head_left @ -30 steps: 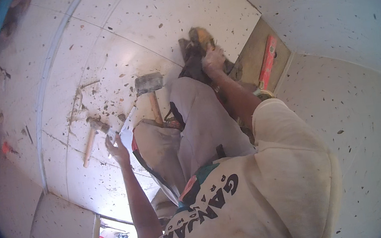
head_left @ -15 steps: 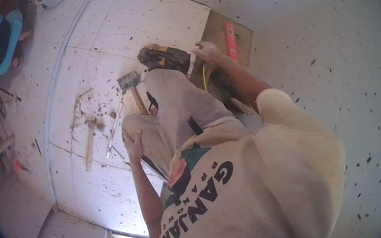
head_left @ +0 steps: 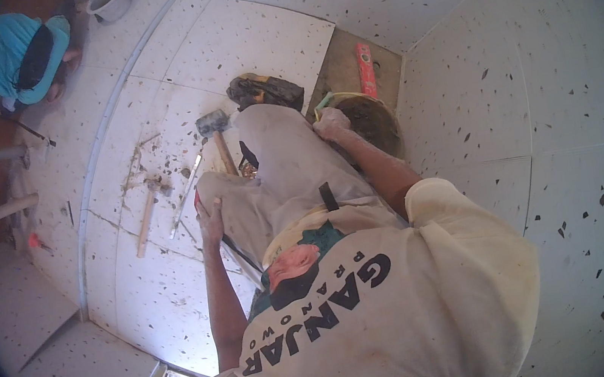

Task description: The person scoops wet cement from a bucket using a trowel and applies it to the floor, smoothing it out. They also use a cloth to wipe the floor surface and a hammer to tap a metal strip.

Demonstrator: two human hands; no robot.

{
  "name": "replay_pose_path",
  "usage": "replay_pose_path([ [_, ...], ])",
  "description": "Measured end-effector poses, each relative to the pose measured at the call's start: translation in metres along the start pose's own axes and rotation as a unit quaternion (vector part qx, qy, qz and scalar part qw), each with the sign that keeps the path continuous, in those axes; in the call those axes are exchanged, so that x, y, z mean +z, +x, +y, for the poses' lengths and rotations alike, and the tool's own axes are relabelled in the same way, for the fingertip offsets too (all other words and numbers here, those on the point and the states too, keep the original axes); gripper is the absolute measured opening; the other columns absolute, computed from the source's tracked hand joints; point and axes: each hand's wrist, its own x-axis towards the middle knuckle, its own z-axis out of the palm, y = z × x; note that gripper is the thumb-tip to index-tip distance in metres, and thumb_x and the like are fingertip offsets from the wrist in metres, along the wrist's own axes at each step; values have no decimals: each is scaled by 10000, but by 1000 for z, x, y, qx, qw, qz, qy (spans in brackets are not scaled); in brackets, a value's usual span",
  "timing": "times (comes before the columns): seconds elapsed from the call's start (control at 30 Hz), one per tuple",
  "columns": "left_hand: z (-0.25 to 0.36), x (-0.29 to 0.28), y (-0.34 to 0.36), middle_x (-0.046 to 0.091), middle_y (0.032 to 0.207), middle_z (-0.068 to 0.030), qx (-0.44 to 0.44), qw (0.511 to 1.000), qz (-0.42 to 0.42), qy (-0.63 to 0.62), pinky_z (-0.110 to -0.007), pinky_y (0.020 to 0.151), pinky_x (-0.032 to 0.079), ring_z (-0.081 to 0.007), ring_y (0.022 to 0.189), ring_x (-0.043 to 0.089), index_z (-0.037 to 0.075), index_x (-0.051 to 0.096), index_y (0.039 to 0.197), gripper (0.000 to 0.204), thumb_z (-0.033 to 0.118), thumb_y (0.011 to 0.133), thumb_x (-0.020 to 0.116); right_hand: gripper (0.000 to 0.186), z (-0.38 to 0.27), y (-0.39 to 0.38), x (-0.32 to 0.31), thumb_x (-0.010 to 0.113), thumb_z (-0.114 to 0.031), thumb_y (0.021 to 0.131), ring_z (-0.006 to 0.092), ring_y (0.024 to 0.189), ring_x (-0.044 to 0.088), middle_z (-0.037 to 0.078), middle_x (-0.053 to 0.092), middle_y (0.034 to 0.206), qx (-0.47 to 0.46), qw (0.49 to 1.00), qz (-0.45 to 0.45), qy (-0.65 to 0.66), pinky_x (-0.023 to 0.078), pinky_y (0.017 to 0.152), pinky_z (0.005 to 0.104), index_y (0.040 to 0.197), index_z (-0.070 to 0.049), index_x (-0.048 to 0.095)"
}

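My right hand (head_left: 333, 123) is closed at the near left rim of a round bucket (head_left: 393, 112) with dark grey, mortar-like stuff inside. A green-yellow strip shows just above the fingers; my forearm covers part of the bucket. On my left knee rests my left hand (head_left: 211, 219), thumb apart from the fingers, holding nothing. Beyond my knees lies a dark, dirt-smeared thing with yellow parts (head_left: 266, 92), whose kind I cannot make out. A black-headed mallet (head_left: 213, 124) with a wooden handle lies beside my leg, partly hidden by the trousers.
A red spirit level (head_left: 366, 69) lies behind the bucket on bare brown ground. To my left are a wooden-handled hammer (head_left: 146, 223), a long pale strip (head_left: 186, 196) and debris on tiles. A person in teal (head_left: 18, 58) crouches far left, near a pale bucket (head_left: 111, 4). Speckled walls (head_left: 476, 120) stand at right.
My right hand has come down and nearer, closing at the bucket's rim. More of the bucket and its contents now shows. My left hand stays on the knee; the view has shifted slightly.
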Motion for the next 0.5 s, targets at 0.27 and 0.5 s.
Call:
replay_pose_path([
  [0.27, 0, -8, -7, 261, 1482, -374, -12, 1000, 18, 9, -467, 1160, 243, -475, 1387, 294, -93, 182, 1496, 1018, 608, 870, 574, 229, 22, -36, -72, 602, -213, 908, 217, 588, 659, 130, 668, 776, 69, 883, 166, 435, 554, 554, 379, 914, 10, 653],
  [0.5, -4, -7, -4, 284, 1471, -373, 23, 999, 13, -32, -467, 1150, 266, -476, 1379, 309, -106, 200, 1486, 991, 588, 882, 571, 180, 9, -14, -146, 613, -178, 920, 209, 624, 638, 93, 593, 762, 90, 736, 204, 639, 590, 554, 343, 950, -3, 587],
])
